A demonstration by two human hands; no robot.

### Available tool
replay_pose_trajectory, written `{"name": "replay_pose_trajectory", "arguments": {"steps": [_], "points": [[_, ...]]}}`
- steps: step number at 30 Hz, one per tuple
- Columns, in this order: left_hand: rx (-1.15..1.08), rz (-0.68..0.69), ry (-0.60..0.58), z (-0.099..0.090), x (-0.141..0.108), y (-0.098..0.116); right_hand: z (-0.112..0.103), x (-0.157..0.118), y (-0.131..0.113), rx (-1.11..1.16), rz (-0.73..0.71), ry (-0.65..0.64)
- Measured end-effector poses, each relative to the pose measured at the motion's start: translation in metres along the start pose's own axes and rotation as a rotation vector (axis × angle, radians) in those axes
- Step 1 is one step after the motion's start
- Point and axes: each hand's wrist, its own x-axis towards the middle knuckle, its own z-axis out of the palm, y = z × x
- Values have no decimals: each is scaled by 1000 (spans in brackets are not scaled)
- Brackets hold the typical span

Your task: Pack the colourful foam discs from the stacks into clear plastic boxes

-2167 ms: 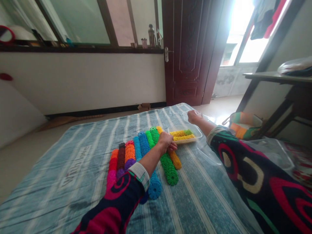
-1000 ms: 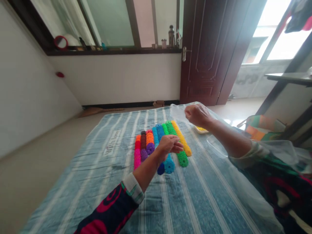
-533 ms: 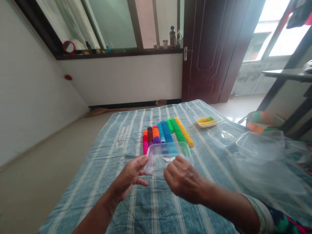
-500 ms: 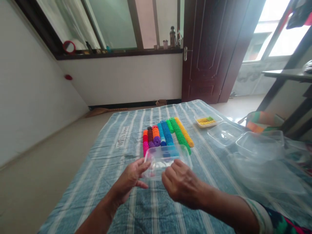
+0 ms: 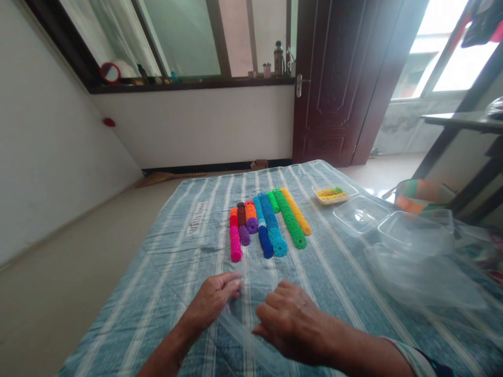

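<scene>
Between my hands is a clear plastic container (image 5: pixel 251 340), tilted and smeared by motion. The fingers of my left hand (image 5: pixel 214 301) are closed on its edge near the left side. My right hand (image 5: pixel 293 322) is curled into a fist over the right part of the container, its fingertips hidden from me. Just beyond lie several crocheted-looking rolls in a row: a pink and red one (image 5: pixel 234 235), a purple and brown one (image 5: pixel 242 225), an orange and purple one (image 5: pixel 250 217), blue ones (image 5: pixel 272 225), a green one (image 5: pixel 288 217) and a yellow one (image 5: pixel 296 209).
Everything lies on a blue striped bedcover (image 5: pixel 165 272). To the right are a container holding yellow and green pieces (image 5: pixel 334 195), a clear lid (image 5: pixel 361 215) and stacked clear containers (image 5: pixel 420 235). Printed "With love" lettering (image 5: pixel 196 217) shows at left.
The clear container has come down toward me and tilted, uncovering the near ends of the rolls. My left hand's spread fingers have closed on its edge. My right fist has lowered slightly.
</scene>
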Motion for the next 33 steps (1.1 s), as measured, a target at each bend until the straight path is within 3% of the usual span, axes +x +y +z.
{"name": "replay_pose_trajectory", "arguments": {"steps": [10, 19, 33], "points": [[250, 127, 57, 0, 10, 4, -17, -22, 56, -8, 269, 105], [272, 148, 95, 3, 14, 3, -21, -36, 99, 18, 577, -27], [259, 112, 111, 5, 11, 9, -17, -20, 156, -125, 911, -161]]}}
